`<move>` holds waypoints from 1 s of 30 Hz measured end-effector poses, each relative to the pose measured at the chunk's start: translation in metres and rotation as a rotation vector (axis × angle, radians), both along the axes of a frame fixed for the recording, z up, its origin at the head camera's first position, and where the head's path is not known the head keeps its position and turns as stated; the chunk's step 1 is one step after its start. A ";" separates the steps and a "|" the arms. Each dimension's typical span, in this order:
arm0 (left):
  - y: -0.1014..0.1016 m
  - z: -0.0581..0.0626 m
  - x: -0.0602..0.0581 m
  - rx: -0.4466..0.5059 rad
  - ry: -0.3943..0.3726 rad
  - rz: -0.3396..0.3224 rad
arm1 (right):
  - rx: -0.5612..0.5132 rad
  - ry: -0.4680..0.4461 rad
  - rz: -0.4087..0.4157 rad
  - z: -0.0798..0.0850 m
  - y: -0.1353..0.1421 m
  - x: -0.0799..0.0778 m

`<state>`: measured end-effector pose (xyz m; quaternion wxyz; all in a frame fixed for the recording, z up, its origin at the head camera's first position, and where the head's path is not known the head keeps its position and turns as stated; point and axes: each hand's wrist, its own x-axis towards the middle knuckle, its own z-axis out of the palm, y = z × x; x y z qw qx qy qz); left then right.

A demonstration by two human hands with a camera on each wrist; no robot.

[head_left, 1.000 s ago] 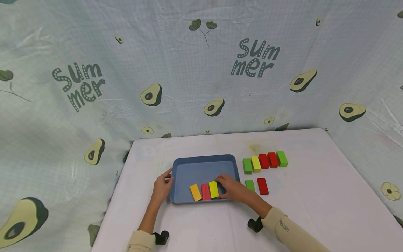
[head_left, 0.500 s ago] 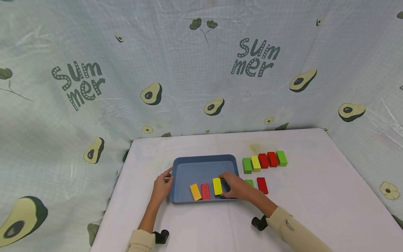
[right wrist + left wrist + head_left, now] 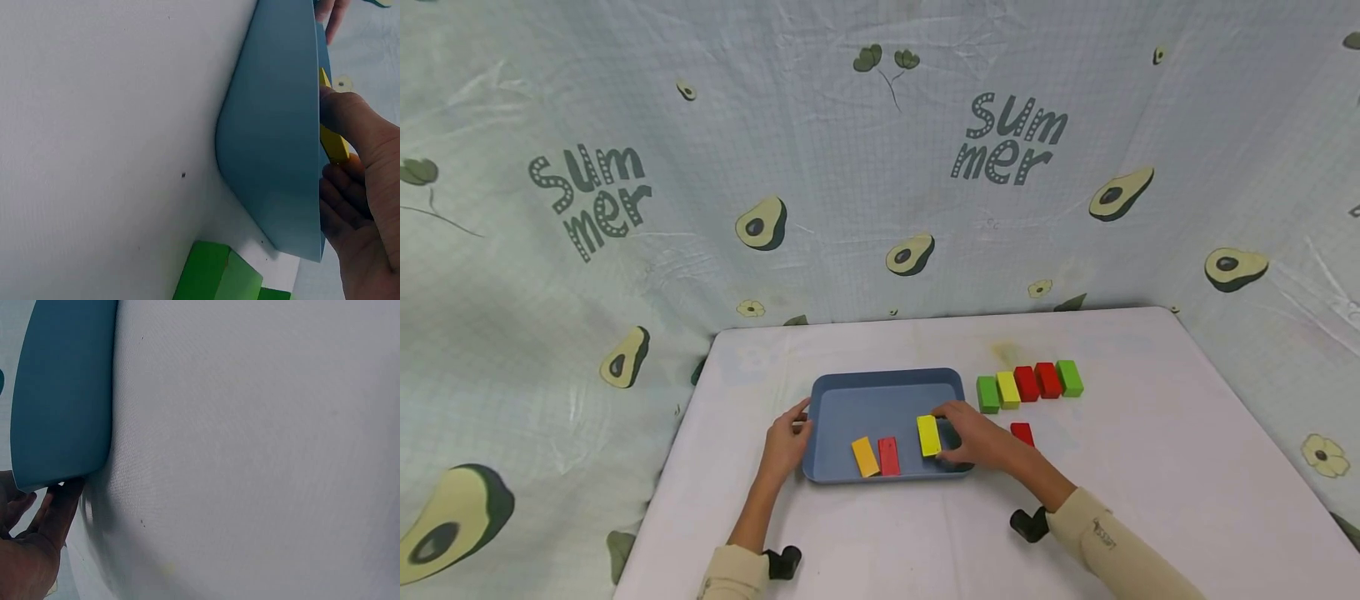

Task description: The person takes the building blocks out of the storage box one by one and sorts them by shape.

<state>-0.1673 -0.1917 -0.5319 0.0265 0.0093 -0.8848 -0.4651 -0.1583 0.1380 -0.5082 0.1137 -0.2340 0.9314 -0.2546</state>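
Observation:
A yellow block (image 3: 928, 436) is pinched between the thumb and fingers of my right hand (image 3: 977, 437), in the right part of a blue-grey tray (image 3: 880, 381). Whether the block touches the tray floor, I cannot tell. In the right wrist view the tray's wall hides much of this yellow block (image 3: 335, 147). To its left, a red block (image 3: 889, 457) and an orange block (image 3: 865, 457) lie near the tray's front wall. My left hand (image 3: 786, 442) holds the tray's left edge; the left wrist view has its fingers against the tray wall (image 3: 65, 394).
Right of the tray is a row of blocks: green (image 3: 988, 394), yellow (image 3: 1008, 390), two red (image 3: 1037, 382) and green (image 3: 1070, 378). Nearer, another red block (image 3: 1022, 433) is partly hidden by my right forearm. A patterned cloth (image 3: 842, 167) hangs behind the table.
My right hand has moved the yellow block rightward and slightly back, away from the red block. A green block outside the tray is now hidden behind my right arm. My left hand stays put.

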 end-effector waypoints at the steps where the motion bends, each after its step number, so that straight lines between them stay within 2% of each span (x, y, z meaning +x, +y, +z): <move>1: 0.000 0.000 0.000 0.000 0.000 0.000 | 0.002 -0.005 -0.004 0.001 0.001 0.000; 12: 0.001 0.002 0.002 -0.010 -0.014 0.005 | -0.001 0.010 0.010 0.002 0.011 -0.001; 18: 0.002 0.003 0.002 -0.017 -0.013 0.007 | -0.051 0.017 0.005 0.005 0.019 0.000; 27: 0.002 0.003 0.002 -0.021 -0.008 0.005 | -0.104 -0.008 -0.057 0.011 0.032 0.001; 30: 0.002 0.003 0.002 -0.021 -0.007 0.003 | -0.117 0.005 -0.051 0.013 0.039 0.001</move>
